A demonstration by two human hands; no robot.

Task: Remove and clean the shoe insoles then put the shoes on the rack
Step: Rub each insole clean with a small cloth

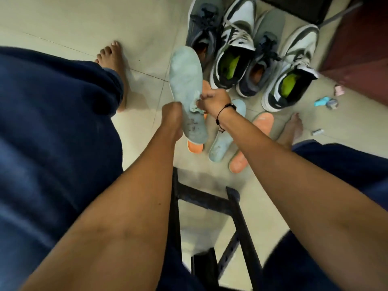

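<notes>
My left hand (171, 116) grips the lower edge of a pale blue insole (185, 80), held upright above the floor. My right hand (213, 100) presses a small pale blue cloth (194, 106) against the insole's face. On the floor beyond stand two grey sneakers (202, 28) (260, 66) and two white-and-grey sneakers (236, 45) (294, 68) with yellow-green insoles inside. Another pale blue insole (224, 139) and two orange insoles (195, 147) (263, 122) lie on the tiles under my hands.
A black metal frame (210, 198) stands between my knees. My bare feet (114, 59) (291, 129) rest on the beige tiled floor. Small scraps (327, 101) lie at the right near a dark red door (361, 43). A black mat (298, 5) lies at the top.
</notes>
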